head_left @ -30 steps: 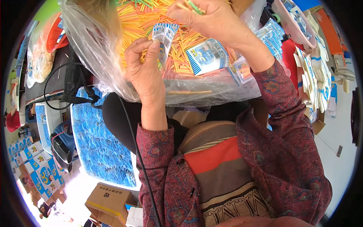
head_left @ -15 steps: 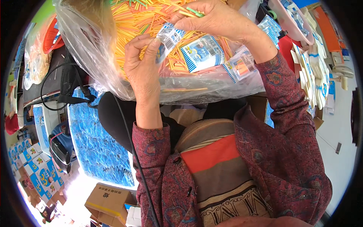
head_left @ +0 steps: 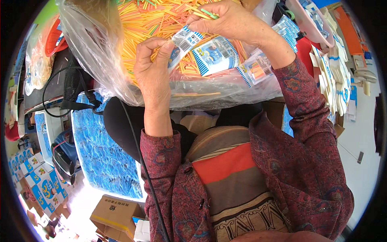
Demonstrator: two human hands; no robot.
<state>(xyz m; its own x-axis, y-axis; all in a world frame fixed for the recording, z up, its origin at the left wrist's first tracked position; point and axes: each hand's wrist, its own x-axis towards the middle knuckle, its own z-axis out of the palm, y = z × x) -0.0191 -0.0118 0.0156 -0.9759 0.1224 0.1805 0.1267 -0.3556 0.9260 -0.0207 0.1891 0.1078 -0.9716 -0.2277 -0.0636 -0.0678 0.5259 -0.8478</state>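
Presently in hand: small packet (head_left: 186,43) over a bag of sticks

Clear plastic bag (head_left: 90,44), open, contains loose yellow, orange, pink and green sticks (head_left: 151,18). Two other packets (head_left: 215,56) lie flat at its near side. White crate (head_left: 142,183) at left holds massed blue packets; pink basin (head_left: 309,29), upper right, holds blue-and-white ones. Subject packet: blue and white, barcoded, tilted. Left hand (head_left: 155,58) pinches its lower edge between thumb and fingers; right hand (head_left: 225,20), curled round several sticks, meets its upper corner.

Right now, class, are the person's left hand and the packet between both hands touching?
Touching. The head view shows the left hand pinching the packet at its left edge.
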